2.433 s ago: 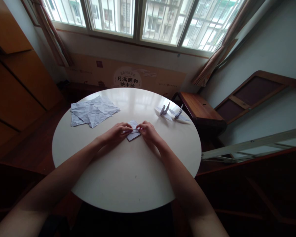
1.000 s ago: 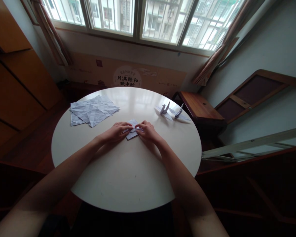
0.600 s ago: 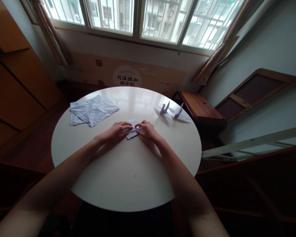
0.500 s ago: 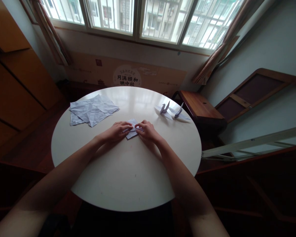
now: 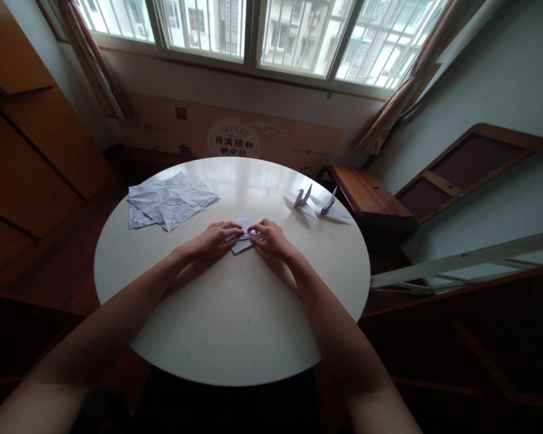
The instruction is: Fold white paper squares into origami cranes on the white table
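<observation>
Both hands are down on the table [image 5: 235, 313], fingertips meeting over the folded paper [image 5: 238, 246]. The left hand [image 5: 212, 242] is curled, its fingers nipping the paper's near edge, and the right hand [image 5: 271, 239] is curled the same way, pinching the middle crease. The paper lies flat between them. Beyond the left hand is a pile of creased sheets [image 5: 169, 202]; beyond the right, two paper cranes [image 5: 315, 202].

- Both hands meet on a small folded paper [image 5: 243, 236] just past the centre of the round white table [image 5: 235, 325], toward 12 o'clock.
- Left hand [image 5: 212, 240] grips its 9 o'clock side and right hand [image 5: 271, 238] its 3 o'clock side, fingertips nearly touching.
- Creased sheets [image 5: 169, 202] lie at 10 o'clock.
- Two paper cranes [image 5: 303, 198] stand at 2 o'clock.
</observation>
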{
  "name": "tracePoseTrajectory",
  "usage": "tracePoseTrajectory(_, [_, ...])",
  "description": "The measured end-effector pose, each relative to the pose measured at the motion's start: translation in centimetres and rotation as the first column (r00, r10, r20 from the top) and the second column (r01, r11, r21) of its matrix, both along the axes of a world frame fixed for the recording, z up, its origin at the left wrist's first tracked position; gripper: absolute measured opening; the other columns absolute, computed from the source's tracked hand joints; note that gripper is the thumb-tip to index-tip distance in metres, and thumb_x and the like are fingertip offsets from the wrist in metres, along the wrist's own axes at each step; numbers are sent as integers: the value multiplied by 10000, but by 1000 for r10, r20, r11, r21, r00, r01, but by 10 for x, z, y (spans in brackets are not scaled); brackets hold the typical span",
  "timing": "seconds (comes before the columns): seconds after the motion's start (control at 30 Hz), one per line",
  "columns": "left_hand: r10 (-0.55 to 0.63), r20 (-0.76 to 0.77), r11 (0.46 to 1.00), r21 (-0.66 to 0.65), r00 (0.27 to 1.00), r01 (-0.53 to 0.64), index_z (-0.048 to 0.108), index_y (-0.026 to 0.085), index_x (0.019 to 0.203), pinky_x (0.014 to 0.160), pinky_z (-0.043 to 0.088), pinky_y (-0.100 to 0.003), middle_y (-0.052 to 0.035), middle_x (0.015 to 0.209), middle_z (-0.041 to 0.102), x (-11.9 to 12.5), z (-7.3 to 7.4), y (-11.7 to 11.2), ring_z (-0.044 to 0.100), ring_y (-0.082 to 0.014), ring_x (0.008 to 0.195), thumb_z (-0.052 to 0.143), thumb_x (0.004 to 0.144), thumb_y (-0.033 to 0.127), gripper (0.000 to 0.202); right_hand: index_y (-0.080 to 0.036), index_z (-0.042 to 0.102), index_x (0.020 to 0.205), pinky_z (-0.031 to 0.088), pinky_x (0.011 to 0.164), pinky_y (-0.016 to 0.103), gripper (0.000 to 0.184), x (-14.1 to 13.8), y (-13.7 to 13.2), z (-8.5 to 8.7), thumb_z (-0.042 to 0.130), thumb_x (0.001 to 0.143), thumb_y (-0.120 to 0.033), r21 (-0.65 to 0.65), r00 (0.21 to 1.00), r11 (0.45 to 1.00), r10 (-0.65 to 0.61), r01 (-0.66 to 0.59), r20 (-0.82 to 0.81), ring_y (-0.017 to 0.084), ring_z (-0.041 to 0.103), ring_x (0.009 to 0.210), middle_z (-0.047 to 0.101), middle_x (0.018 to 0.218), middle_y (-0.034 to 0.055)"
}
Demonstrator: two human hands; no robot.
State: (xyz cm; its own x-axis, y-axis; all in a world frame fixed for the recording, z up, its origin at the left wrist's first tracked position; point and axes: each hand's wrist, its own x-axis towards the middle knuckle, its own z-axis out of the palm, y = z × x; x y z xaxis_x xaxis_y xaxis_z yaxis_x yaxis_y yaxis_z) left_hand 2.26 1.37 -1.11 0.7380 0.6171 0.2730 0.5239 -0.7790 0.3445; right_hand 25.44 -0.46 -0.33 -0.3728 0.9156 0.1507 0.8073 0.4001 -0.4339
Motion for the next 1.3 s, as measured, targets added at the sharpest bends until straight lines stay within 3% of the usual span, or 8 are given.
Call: tracePoseTrajectory(1.3, [15, -17, 1000, -19, 1000, -16, 600, 249, 1308, 1082, 369, -417, -79, 1353, 569, 0, 0, 0, 527, -256, 1240, 440, 992, 364, 373, -255, 691, 1174, 385, 967, 382, 285, -1, -2, 2, 609, 909, -319, 4, 1000, 1000, -10, 10, 19, 235, 543, 1032, 601, 1088, 82])
